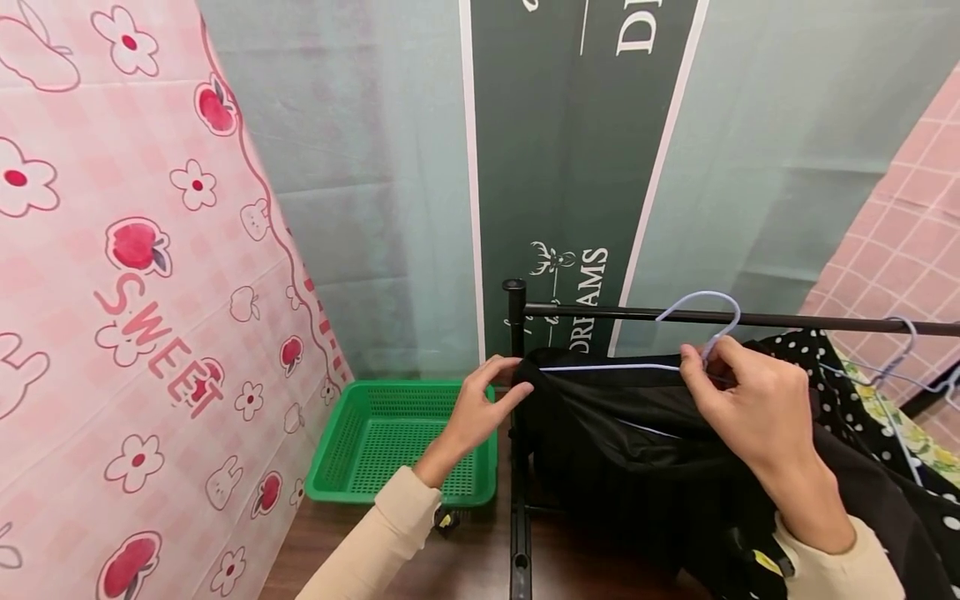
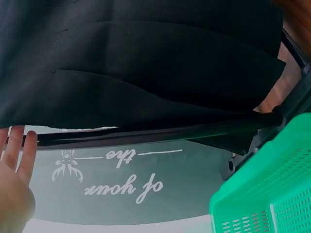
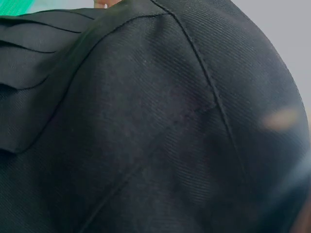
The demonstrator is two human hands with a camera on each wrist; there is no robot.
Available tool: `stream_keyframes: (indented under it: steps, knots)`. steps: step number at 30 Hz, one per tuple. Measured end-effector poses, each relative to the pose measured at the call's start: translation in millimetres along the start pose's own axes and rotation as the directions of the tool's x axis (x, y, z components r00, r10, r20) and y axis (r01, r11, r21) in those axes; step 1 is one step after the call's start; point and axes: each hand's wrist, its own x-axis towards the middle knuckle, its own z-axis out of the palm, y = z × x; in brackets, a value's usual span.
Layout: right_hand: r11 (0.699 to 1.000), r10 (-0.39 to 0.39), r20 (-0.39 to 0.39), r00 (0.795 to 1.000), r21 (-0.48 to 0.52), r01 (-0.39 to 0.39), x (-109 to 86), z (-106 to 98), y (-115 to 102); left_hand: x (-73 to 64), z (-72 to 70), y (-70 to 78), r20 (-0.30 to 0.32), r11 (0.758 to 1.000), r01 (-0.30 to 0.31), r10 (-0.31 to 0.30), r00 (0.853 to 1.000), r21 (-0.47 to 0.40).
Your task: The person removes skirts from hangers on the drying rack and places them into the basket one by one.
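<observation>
Probably limp, the black cloth [image 1: 630, 450] needs corner support: my left hand [image 1: 480, 402] pinches there, my right hand [image 1: 757, 410] a thin lavender hanger [image 1: 702, 293].

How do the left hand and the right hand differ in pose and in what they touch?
The left hand touches the black garment's corner, while the right hand pinches the lilac hanger below its hook.
The left hand's fingers look fairly straight; the right hand's are curled.
Both emerge from cream sleeves.
</observation>
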Motion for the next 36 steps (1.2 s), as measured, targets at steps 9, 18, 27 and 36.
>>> stream_keyframes:
  steps: [9, 18, 27, 36]
  knots:
    - [0.999, -0.018, 0.124, 0.992, 0.039, 0.014, 1.0, -3.9, -2.0, 3.4, -1.2, 0.2, -0.045, 0.999, -0.036, 0.038, 0.998, 0.034]
    - [0.994, -0.02, 0.12, 0.993, 0.113, 0.007, 3.1, -0.1, -5.4, 7.4, -10.3, 2.6, -0.092, 0.997, -0.074, 0.076, 0.993, 0.03]
    - [0.987, -0.033, 0.079, 0.996, 0.162, 0.019, 4.6, 5.1, -13.9, 6.3, -21.8, 10.9, -0.116, 0.998, -0.046, 0.052, 0.992, 0.053]
    - [0.979, -0.041, 0.103, 0.994, 0.203, 0.019, 3.0, 8.4, -29.3, 1.7, -37.2, 8.8, -0.142, 0.997, -0.073, 0.076, 0.987, 0.028]
